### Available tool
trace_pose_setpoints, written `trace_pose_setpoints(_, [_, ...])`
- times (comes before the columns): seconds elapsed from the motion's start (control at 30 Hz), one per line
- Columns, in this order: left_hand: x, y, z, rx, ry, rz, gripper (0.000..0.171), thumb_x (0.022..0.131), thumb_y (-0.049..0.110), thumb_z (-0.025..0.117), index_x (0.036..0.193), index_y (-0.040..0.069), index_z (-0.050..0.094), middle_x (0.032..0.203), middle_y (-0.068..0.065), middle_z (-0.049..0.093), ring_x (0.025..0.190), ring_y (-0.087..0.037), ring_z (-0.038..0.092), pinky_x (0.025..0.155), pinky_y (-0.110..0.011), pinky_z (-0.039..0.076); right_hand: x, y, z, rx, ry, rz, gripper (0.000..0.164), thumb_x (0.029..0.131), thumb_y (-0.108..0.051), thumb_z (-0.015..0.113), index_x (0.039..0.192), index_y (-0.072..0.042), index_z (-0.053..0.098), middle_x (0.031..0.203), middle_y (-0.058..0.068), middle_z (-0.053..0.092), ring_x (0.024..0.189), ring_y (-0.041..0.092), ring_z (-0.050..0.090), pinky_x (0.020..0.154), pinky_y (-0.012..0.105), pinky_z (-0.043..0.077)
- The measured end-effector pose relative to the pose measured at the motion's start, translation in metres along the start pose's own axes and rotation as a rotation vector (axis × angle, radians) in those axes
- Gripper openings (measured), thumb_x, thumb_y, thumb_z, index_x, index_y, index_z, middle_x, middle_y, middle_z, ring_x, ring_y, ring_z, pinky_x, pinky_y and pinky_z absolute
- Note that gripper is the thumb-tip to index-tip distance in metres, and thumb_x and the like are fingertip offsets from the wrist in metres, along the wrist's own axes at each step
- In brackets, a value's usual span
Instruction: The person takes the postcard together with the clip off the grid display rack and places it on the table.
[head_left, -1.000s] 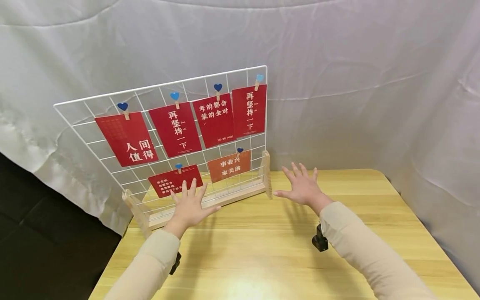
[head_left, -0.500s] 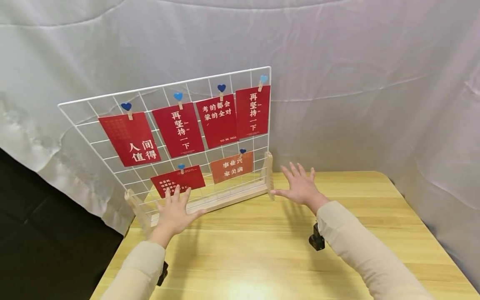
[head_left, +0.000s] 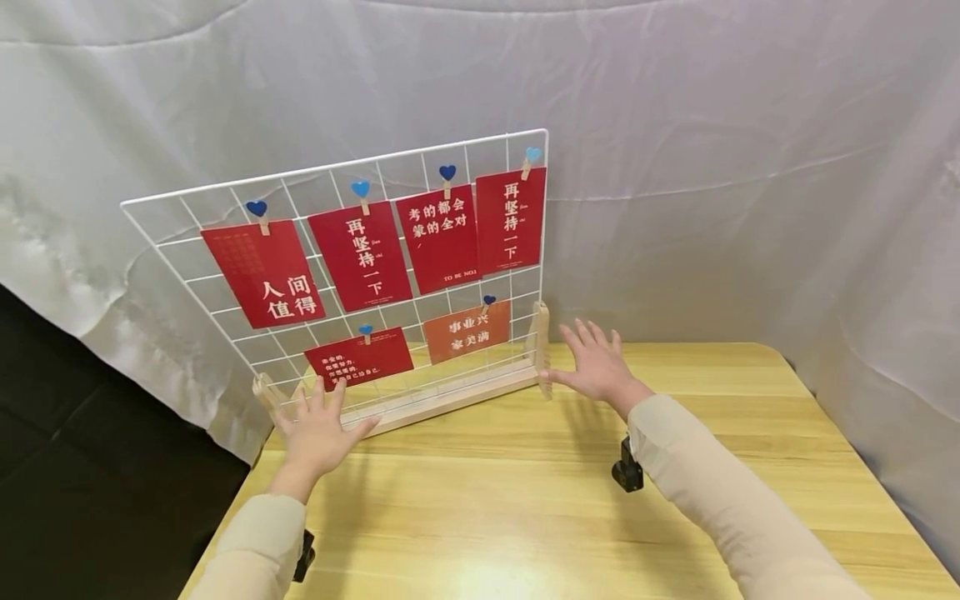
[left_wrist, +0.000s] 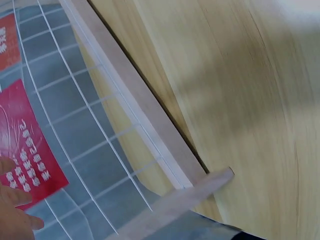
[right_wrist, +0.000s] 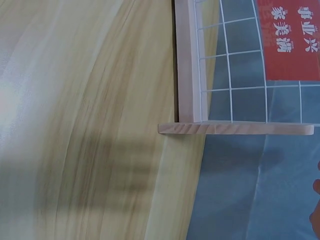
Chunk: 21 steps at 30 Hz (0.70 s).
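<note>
A white wire grid rack [head_left: 420, 152] stands on a wooden base [head_left: 450, 398] at the table's back left. Heart-topped clothespins, such as a dark blue one [head_left: 257, 209], hold several red cards [head_left: 360, 258] on it. Lower down hang a wide red card [head_left: 367, 357] and an orange card [head_left: 467, 332]. My left hand [head_left: 315, 437], fingers spread, is before the rack's lower left, its fingertips overlapping the wide red card's bottom edge. My right hand [head_left: 598, 367] is spread beside the right wooden foot [head_left: 542, 350]; its thumb tip overlaps the foot in the head view. Neither hand holds anything.
The light wooden table [head_left: 480, 517] extends in front of the rack and to its right. Behind it hangs a pale grey curtain [head_left: 675, 167]. A black surface [head_left: 97, 467] lies beyond the table's left side.
My left hand has moved left and slightly down, off the wide red card's middle toward the rack's left foot. The right hand has barely moved. The rack appears slightly further right in view.
</note>
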<state>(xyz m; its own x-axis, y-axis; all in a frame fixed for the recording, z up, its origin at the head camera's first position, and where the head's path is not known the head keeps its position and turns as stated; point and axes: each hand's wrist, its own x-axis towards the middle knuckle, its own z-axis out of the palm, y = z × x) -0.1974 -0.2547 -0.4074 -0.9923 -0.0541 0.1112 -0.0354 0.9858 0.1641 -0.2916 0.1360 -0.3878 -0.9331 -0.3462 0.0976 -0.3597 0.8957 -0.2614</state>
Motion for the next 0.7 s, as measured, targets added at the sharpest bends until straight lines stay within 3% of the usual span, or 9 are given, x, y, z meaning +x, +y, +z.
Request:
trace_pose_setpoints(0.23, [0.002,-0.012,-0.006,-0.073,0.043,-0.043,0.09,0.074,0.066,0.041,0.134,0.0,0.024,0.135,-0.031,0.01,0.119,-0.052,0.002,0.081,-0.072,-0.006,0.007,-0.001,0.0,0.043,-0.009,-0.004,0.087,0.076,-0.061,0.046,0.137,-0.006,0.018,0.14,0.02,0.008,0.126,0.038,0.004,0.096,0.056,-0.005])
trace_pose_setpoints(0.43, [-0.002,-0.023,-0.013,-0.079,0.057,-0.087,0.091,0.076,0.066,0.037,0.133,-0.003,0.022,0.135,-0.031,0.008,0.119,-0.051,0.0,0.08,-0.073,-0.004,0.012,-0.003,0.0,0.062,-0.013,-0.039,0.093,0.073,-0.069,0.039,0.137,-0.005,0.019,0.14,0.021,0.009,0.126,0.038,0.006,0.098,0.054,-0.001])
trace_pose_setpoints(0.7, [-0.002,-0.034,-0.017,-0.09,0.153,-0.147,0.087,0.078,0.065,0.034,0.131,-0.003,0.024,0.135,-0.031,0.007,0.119,-0.048,0.006,0.082,-0.071,0.008,0.021,-0.004,0.002,0.103,-0.023,-0.033,0.087,0.076,-0.063,0.042,0.137,-0.006,0.016,0.141,0.02,0.007,0.126,0.038,0.007,0.099,0.054,0.002])
